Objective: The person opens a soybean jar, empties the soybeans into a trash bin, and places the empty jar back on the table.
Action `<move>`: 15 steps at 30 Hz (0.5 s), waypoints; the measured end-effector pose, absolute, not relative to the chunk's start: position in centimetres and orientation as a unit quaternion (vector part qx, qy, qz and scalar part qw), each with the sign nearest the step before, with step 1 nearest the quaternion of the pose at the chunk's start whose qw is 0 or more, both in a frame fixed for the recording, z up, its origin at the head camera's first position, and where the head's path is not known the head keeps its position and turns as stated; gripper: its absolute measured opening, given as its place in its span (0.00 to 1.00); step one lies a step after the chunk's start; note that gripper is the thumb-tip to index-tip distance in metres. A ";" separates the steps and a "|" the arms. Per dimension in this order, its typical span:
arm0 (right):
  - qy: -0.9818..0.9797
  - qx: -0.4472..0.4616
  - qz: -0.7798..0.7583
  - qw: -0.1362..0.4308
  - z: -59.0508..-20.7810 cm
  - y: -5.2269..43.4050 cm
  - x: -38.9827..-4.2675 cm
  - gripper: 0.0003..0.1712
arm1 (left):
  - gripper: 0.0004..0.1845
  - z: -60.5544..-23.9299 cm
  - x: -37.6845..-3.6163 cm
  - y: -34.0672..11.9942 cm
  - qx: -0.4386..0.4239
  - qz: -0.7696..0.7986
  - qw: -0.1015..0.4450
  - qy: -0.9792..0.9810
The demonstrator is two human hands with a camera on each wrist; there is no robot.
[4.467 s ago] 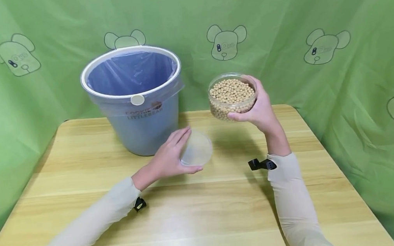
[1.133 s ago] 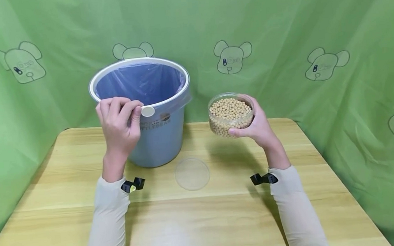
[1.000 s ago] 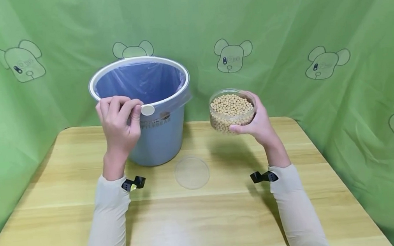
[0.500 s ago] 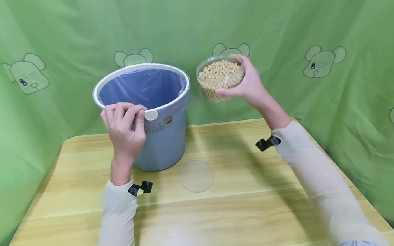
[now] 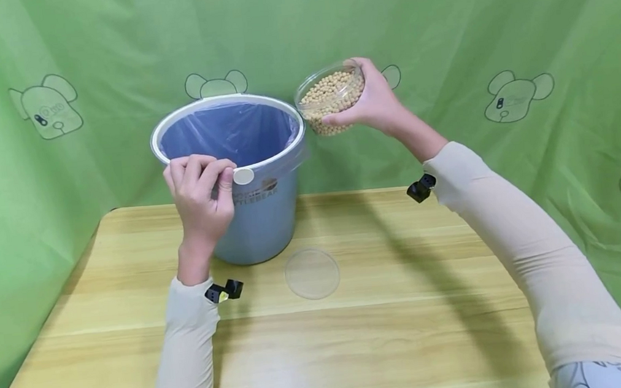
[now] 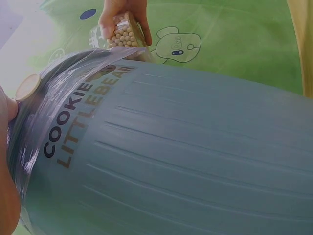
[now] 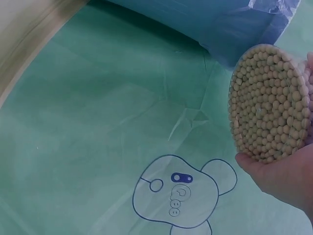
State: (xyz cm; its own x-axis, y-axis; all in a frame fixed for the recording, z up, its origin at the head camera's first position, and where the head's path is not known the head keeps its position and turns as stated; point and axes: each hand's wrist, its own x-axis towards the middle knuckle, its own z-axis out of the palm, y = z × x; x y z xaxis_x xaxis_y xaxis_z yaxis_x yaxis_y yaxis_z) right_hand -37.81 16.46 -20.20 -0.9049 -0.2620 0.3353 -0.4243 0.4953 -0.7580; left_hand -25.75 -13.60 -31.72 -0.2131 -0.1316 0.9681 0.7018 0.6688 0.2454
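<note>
My right hand (image 5: 371, 102) grips a clear round plastic tub (image 5: 330, 103) full of soybeans, tilted left at the bin's right rim. Through the tub's clear bottom, packed soybeans (image 7: 269, 105) show in the right wrist view. A blue trash bin (image 5: 257, 223) with a white rim ring and a clear liner bag stands upright on the table. My left hand (image 5: 200, 197) pinches the front-left part of that rim with curled fingers; the fingertips are partly hidden. In the left wrist view the bin's side (image 6: 195, 147) fills most of the picture.
A clear round lid (image 5: 312, 274) lies flat on the wooden table (image 5: 357, 350), in front of the bin. Green cloth (image 5: 439, 22) printed with bear heads hangs behind and at both sides. A black camera mount sits on each wrist.
Earlier the left hand held the lid; now the lid lies on the table and that hand is at the bin's rim. The right hand has raised the tub leftward and tipped it toward the bin.
</note>
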 end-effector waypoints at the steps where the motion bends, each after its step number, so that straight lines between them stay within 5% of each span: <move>1: -0.862 0.204 0.455 0.089 -20.1 16.4 -37.9 0.69 | 0.09 -31.7 -25.8 -13.6 -0.205 -0.352 0.594 -0.694; 15: -0.892 0.267 0.353 0.096 -17.5 15.3 -37.7 0.74 | 0.10 -31.6 -26.0 -13.5 -0.202 -0.354 0.603 -0.686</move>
